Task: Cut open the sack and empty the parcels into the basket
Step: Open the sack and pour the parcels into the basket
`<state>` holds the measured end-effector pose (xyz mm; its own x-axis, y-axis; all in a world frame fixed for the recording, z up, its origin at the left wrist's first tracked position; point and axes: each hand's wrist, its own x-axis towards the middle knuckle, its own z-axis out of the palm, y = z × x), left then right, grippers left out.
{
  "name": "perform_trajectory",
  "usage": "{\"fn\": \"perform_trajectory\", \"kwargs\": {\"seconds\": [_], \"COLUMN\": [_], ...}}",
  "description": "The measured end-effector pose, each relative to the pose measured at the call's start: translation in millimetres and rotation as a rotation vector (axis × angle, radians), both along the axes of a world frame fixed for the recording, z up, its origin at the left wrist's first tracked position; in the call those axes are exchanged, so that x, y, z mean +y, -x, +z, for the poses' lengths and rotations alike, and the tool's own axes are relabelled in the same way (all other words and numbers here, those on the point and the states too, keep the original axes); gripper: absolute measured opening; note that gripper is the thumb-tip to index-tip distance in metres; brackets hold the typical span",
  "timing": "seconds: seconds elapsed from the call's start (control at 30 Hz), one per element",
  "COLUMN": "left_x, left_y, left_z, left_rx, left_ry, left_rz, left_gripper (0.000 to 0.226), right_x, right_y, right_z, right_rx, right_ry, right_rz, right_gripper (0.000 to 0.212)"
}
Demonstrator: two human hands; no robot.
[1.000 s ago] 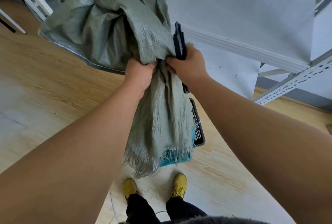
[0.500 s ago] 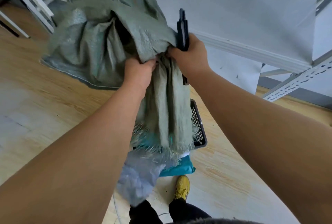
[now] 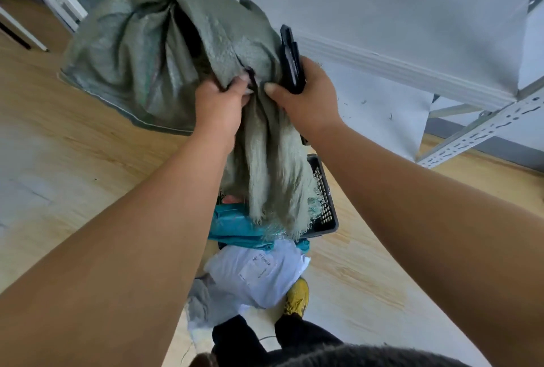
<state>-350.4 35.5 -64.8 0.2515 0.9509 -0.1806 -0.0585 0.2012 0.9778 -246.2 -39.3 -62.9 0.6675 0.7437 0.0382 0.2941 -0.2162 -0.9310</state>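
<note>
Wooden flooring (image 3: 88, 160) below, I'm gripping the upended woven sack (image 3: 164, 51) with my left hand (image 3: 219, 104); my right hand (image 3: 306, 99) is also clutching the box cutter (image 3: 290, 60). Parcels (image 3: 256, 272) are spilling past the basket (image 3: 325, 204), so I should be centring its frayed mouth.

Bright, even, soft light; shadows are faint. Wide-angle bending curves the forearms near the frame edges. The left hand (image 3: 219, 107) shows slight motion blur; no glare.
</note>
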Motion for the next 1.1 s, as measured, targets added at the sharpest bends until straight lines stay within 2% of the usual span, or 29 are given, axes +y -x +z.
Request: {"fn": "perform_trajectory", "kwargs": {"seconds": [0.13,0.2,0.3,0.43,0.53,0.7,0.83,0.97,1.03,1.1], "left_x": [1.5,-3.0,-7.2,0.9,0.1,3.7,-1.1,8.7,11.9,11.4], "left_y": [1.3,-0.7,-5.1,-10.2,-11.1,-4.2,0.1,3.2,3.0,4.7], "left_z": [4.4,4.4,13.3,35.6,40.2,37.8,36.3,57.7,66.5,64.1], "left_rx": [0.019,0.038,0.021,-0.142,-0.072,-0.117,-0.110,-0.255,-0.183,-0.090], "left_ry": [-0.001,0.009,-0.020,-0.109,-0.122,-0.089,-0.064,-0.175,-0.235,-0.219], "left_rz": [-0.037,-0.122,-0.186,-0.171,-0.125,-0.082,-0.074,-0.006,-0.013,-0.053], "left_gripper": [0.011,0.011,0.024,0.016,0.019,0.016,0.022,0.014,0.014,0.015], "right_x": [-14.4,-18.4,-10.8,5.3,10.8,17.9,17.7,22.2,22.0,19.8], "right_y": [0.2,4.5,3.5,-3.3,-5.9,-11.7,-10.3,-1.4,0.9,-1.8], "right_z": [-21.4,-31.8,-28.9,-6.0,2.0,10.7,13.1,25.6,25.4,21.9], "right_rx": [0.158,0.279,0.410,0.313,0.282,0.314,0.356,0.466,0.502,0.443], "right_ry": [0.116,0.180,0.109,-0.096,-0.063,-0.167,-0.095,-0.290,-0.223,-0.049], "right_rz": [-0.003,0.042,0.001,-0.085,-0.038,-0.045,0.020,0.119,0.169,0.197], "right_gripper": [0.048,0.042,0.021,0.015,0.013,0.014,0.011,0.016,0.031,0.041]}}
